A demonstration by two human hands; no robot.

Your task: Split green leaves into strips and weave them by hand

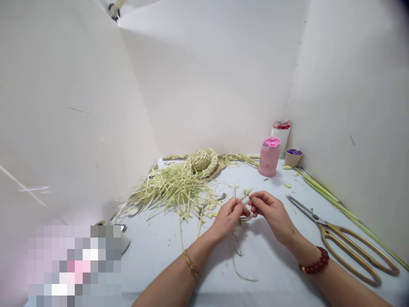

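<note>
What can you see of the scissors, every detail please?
The scissors have slim, grey, metal-looking blades, a round pivot and two large gold-coloured looped handles. They lie flat on the pale table, to the right of the right hand, blades pointing away and leftward, handles nearer the person. The blades look nearly closed. No hand touches them.

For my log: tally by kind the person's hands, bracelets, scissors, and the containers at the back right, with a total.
Hands: 2 (left hand, right hand)
Bracelets: 2 (gold bracelet, dark red beaded bracelet)
Scissors: 1 pair
Containers: 3 (pink container, white container, tan container)
Total: 8
</note>
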